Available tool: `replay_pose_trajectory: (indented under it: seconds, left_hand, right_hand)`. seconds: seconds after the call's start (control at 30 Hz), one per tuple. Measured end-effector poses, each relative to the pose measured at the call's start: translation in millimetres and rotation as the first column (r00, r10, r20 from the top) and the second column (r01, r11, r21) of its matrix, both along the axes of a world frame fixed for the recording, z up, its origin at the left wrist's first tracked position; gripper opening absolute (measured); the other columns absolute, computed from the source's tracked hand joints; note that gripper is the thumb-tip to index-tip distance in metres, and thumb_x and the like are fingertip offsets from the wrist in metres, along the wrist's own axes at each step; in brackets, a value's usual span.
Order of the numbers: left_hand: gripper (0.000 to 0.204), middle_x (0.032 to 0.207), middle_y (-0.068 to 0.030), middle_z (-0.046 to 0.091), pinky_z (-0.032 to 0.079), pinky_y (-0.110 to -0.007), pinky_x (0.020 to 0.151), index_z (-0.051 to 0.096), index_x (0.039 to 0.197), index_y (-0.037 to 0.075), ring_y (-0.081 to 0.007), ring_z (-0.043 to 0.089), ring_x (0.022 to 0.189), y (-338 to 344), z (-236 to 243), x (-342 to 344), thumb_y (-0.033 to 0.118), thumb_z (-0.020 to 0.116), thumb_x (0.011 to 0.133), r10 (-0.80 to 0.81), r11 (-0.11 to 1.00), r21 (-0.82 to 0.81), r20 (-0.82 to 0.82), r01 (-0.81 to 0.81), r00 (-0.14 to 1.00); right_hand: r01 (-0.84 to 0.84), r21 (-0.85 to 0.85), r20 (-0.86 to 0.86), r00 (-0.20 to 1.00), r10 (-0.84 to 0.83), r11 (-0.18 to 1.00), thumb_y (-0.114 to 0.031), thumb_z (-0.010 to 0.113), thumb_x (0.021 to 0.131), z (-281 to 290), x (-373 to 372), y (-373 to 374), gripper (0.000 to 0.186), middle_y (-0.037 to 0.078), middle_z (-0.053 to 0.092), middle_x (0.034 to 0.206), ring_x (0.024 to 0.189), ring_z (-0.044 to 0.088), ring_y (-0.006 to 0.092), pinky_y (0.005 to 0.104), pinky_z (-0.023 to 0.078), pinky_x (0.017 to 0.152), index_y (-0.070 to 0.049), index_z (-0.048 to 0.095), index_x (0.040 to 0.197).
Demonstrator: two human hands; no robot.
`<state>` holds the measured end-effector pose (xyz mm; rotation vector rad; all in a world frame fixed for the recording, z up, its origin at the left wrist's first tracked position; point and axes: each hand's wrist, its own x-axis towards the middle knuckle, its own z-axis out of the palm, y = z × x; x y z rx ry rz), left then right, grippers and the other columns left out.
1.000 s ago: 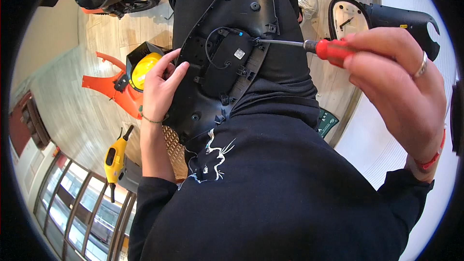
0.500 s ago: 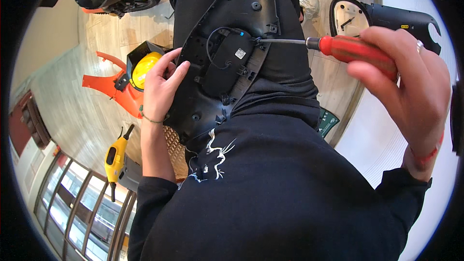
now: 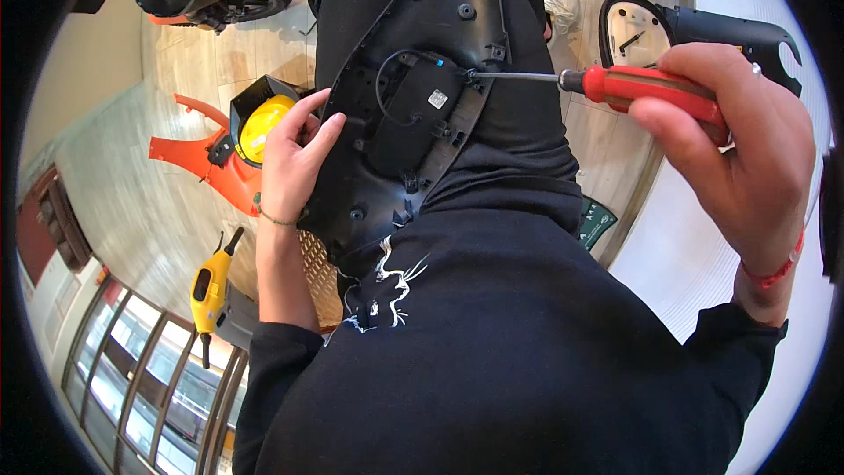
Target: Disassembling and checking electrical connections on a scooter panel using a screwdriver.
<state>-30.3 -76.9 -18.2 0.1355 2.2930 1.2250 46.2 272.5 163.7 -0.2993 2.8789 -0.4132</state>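
Note:
A black molded plastic panel lies across my lap, its ribbed inner side up. Fixed to it is a black oval unit with a thin cable and a small pale label. My left hand holds the panel's left edge, fingers curled over the rim. In my right hand is a red-handled screwdriver, gripped round the handle. Its metal shaft points left, and the tip meets a mounting point at the upper right of the oval unit. The screw under the tip is too small to make out.
On the floor to the left lie an orange plastic part, a yellow rounded piece and a yellow-and-grey handlebar cover. A wheeled orange-and-black vehicle stands far left. Far right, a black shell adjoins a pale tray.
The screwdriver's handle has turned slightly in my right hand, and that wrist has shifted a little. Its tip keeps its spot. My left hand and the panel are nearly still.

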Motion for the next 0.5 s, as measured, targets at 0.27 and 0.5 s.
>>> replay_pose_trajectory:
  seconds: [0.27, 0.5]
  left_hand:
    - [0.037, 0.067, 0.0072, 0.038, 0.029, -0.018, 0.053, 0.060, 0.115, 0.002, -0.0029, 0.035, 0.060, -2, 0, 2, 0.017, 0.068, 0.082, 0.022, 1.000, 0.009, 0.026, -0.023, 0.999]
    - [0.037, 0.067, 0.0072, 0.038, 0.028, -0.019, 0.052, 0.060, 0.116, 0.002, -0.0029, 0.035, 0.060, -4, -2, 1, 0.017, 0.068, 0.082, 0.016, 1.000, -0.010, 0.021, -0.016, 1.000]
  right_hand:
    - [-0.219, -0.237, -0.106, 0.974, 0.199, 0.947, 0.000, 0.077, 0.067, -7, -10, -10, 0.043, 0.011, 0.062, 0.091, 0.085, 0.065, 0.0254, 0.0263, 0.054, 0.068, -0.002, 0.056, 0.104]
    - [-0.002, -0.262, -0.267, 0.961, -0.071, 0.965, -0.004, 0.074, 0.073, -37, -11, -5, 0.041, 0.007, 0.064, 0.086, 0.080, 0.067, 0.0180, 0.0244, 0.053, 0.070, -0.003, 0.056, 0.109]
